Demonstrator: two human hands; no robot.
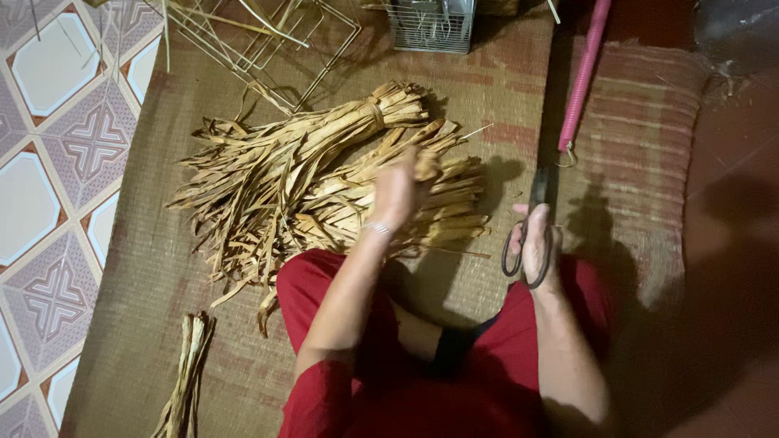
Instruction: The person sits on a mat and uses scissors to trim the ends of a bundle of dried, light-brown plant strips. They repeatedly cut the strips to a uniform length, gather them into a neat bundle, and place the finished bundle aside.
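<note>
Seated on woven mat (503, 89): left hand (399, 188) closed around dried leaf strips (324, 186), right hand (537, 243) gripping black scissors (531, 235) beside bare matting near the bundle's edge.

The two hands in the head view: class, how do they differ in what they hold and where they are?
The left hand is raised over the dried leaf bundles, gripping a strip end; the right hand holds dark scissors beside the knee, over the woven mat. The left wrist wears a bracelet; the right looks bare. Both are closed.
</note>
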